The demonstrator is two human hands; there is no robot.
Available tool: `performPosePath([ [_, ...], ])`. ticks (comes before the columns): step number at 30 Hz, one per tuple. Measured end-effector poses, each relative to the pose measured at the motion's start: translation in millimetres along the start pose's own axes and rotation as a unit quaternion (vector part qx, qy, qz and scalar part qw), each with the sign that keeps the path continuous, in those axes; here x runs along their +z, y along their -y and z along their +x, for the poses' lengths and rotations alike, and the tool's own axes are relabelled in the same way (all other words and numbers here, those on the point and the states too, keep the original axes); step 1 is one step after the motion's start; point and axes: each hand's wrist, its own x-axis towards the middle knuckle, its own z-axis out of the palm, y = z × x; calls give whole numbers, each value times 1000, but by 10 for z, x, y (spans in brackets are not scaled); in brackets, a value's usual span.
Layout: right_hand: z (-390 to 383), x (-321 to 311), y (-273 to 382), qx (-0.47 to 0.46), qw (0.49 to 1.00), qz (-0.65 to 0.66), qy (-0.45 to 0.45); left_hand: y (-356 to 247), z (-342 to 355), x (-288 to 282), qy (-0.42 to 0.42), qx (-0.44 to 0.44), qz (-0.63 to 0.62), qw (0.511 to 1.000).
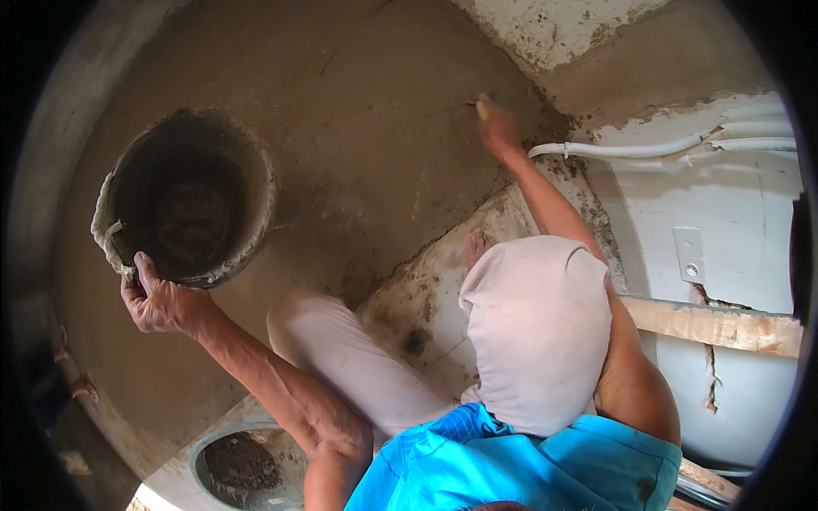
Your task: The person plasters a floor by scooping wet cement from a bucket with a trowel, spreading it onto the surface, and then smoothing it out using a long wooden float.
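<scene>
Brown floor [358, 170] noted: dark bucket [265, 192] pinched at rim by left hand [164, 302]; yellowish handle [482, 109] gripped by right hand [501, 133].

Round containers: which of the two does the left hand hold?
The dark bucket, its rim held by the left hand; no hand touches the lower container, with brown material inside.

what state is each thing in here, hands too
Bucket: open-topped, rim caked
Left hand: closed at the bucket's rim
Right hand: closed around the tool
Tool: held, mostly hidden
Tub: open, dark dirt inside
Floor: brown, streaked, possibly damp
Pipe: curved
Wall: broken open in places
</scene>
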Motion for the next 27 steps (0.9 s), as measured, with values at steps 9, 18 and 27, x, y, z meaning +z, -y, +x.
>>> performPosePath([
  [9,-700,68,-462,197,970,141,-24,97,-40,33,21,-6,-44,999],
  [18,-1209,-19,-58,-10,996,80,-23,119,-19,49,21,-23,-37,999],
  [27,-482,-349,-137,270,962,37,9,160,-15,20,28,-34,-12,999],
])
